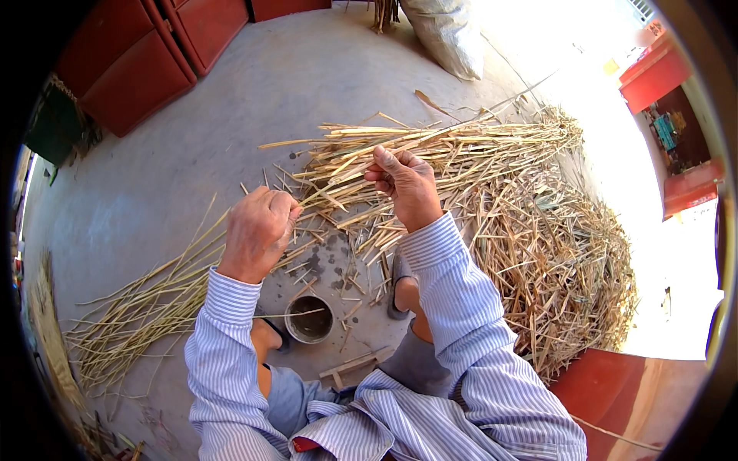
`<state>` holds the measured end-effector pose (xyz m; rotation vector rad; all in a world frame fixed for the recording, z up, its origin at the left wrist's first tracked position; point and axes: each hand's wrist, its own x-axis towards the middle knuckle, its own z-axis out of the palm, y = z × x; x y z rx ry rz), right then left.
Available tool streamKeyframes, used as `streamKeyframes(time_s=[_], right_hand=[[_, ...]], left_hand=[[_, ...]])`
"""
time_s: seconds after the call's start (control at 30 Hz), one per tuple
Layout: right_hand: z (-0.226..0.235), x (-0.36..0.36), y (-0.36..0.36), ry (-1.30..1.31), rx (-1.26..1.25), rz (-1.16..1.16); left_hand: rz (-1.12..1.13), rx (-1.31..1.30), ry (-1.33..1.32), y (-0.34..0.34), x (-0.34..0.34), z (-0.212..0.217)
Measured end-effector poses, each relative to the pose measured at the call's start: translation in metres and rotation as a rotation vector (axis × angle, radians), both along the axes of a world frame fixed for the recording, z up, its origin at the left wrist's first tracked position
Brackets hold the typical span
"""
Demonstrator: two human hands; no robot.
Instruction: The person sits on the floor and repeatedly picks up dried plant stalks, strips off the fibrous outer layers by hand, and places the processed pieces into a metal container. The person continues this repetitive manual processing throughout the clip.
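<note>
My left hand is closed in a pinch, thumb against the fingers. A thin yellowish straw stalk runs from it up toward my right hand, whose thumb and fingers are also pinched together on the stalk. A dry leaf strip trails from near my right fingertips toward the upper right. Behind and beneath the hands lies a heap of dry stalks, roughly lined up side by side. Thinner stripped stalks are spread on the floor left of my left forearm.
A dark round pot with a stick across it stands between my feet. Loose husks and leaves pile up at the right. A pale sack stands at the back, red padded furniture at the far left. Small cut pieces litter the concrete floor.
</note>
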<state>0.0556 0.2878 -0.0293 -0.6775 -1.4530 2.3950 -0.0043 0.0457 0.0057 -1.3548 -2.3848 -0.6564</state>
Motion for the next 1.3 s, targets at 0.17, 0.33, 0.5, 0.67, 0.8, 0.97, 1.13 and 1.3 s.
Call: streamKeyframes(time_s=[0.17,0.33,0.5,0.67,0.8,0.97,1.13,1.3], right_hand=[[-0.004,-0.003,0.002,-0.023,0.000,-0.022],[-0.008,-0.007,-0.008,0.130,-0.011,0.029],[-0.010,-0.003,-0.015,0.222,-0.053,0.157],[-0.002,-0.001,-0.009,0.092,0.012,0.035],[-0.004,0.003,0.017,0.074,0.000,-0.096],[-0.010,0.010,0.061,0.120,0.003,-0.241],[-0.009,0.023,0.099,0.184,-0.022,-0.443],[-0.010,0.022,0.110,0.302,-0.095,-0.580]], left_hand=[[0.031,-0.040,0.018,0.003,-0.001,-0.001],[0.049,-0.023,0.020,0.009,-0.003,-0.018],[0.042,-0.004,-0.051,0.009,-0.004,-0.020],[0.030,-0.016,-0.054,0.006,-0.003,-0.013],[0.044,-0.034,-0.045,-0.001,-0.006,-0.015],[0.060,-0.039,-0.056,-0.024,-0.015,-0.024],[0.014,0.006,-0.091,-0.025,-0.010,-0.015],[0.030,-0.001,-0.097,-0.025,-0.013,-0.014]])
